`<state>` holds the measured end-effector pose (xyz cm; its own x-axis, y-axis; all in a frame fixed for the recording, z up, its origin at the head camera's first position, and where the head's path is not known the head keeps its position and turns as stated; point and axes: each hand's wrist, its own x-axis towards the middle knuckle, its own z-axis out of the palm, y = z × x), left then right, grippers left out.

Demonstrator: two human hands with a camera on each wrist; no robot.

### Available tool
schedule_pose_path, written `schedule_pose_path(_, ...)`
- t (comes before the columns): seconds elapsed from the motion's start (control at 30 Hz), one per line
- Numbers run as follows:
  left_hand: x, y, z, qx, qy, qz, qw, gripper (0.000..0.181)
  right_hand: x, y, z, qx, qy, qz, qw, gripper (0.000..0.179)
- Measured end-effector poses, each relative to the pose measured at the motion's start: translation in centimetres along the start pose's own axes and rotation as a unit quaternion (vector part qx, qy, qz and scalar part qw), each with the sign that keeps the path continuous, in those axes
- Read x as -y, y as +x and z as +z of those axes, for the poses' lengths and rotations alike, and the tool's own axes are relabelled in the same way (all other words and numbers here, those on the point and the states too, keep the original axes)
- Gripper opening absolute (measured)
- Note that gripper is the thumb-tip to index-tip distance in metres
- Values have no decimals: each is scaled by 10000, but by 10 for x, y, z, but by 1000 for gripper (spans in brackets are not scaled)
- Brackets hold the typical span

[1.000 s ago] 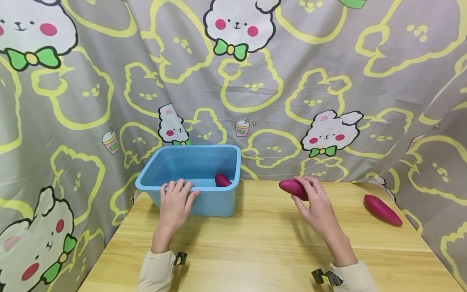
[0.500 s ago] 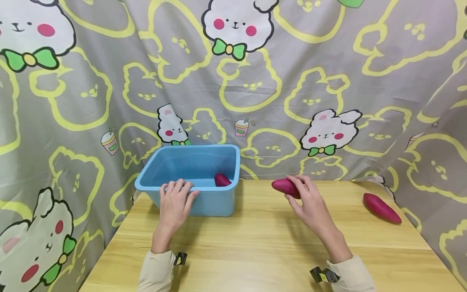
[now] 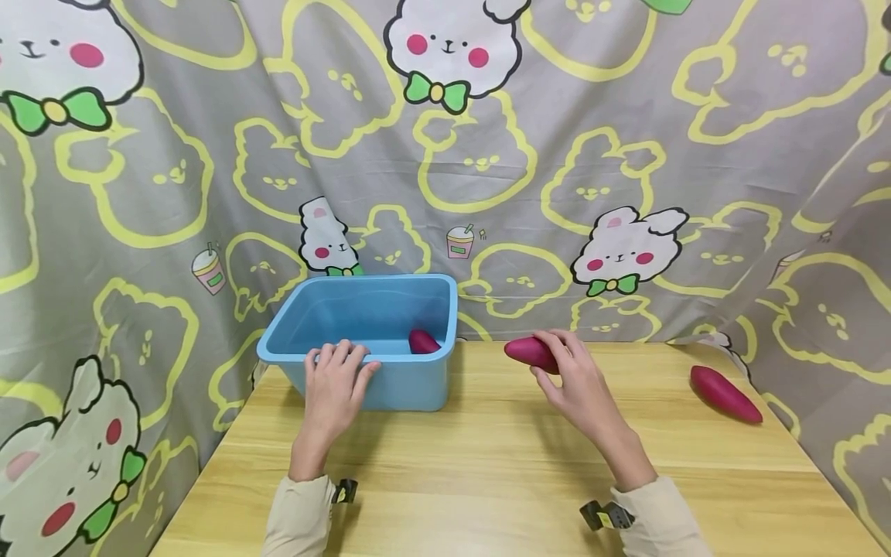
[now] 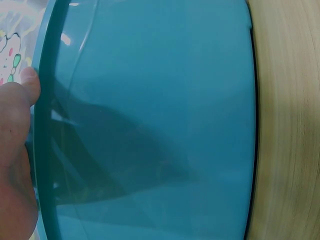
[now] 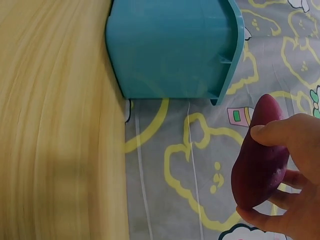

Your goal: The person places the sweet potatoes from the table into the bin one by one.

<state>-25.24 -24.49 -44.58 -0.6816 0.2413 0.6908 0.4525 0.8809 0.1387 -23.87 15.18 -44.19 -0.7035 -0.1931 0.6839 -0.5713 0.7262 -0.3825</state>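
My left hand [image 3: 336,391] grips the near rim of a blue plastic bin [image 3: 407,383], its fingers hooked over the edge. In the left wrist view the thumb [image 4: 31,85] lies along that rim. A purple sweet potato [image 3: 421,341] is inside the bin at the right, its lower part hidden by the near wall. To the right of the bin, my right hand [image 3: 583,391] holds another purple sweet potato [image 3: 527,352] above the table, pinched between thumb and fingers, as the right wrist view of this sweet potato [image 5: 260,167] also shows.
A further purple sweet potato [image 3: 725,394] lies on the wooden table [image 3: 473,480] at the far right. Behind and along both sides hangs a grey curtain [image 3: 515,224] with cartoon animals. The bin stands at the table's back left, close to the curtain.
My right hand has moved left toward the bin, carrying the sweet potato. The left hand has stayed on the bin's rim, and the other sweet potatoes have not moved.
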Motion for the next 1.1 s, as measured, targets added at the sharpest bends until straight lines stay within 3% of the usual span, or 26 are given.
schedule_pose_path(1.1,3,0,2,-35,5,40,10000,24,39,44,17,358,367,-235,9984,57)
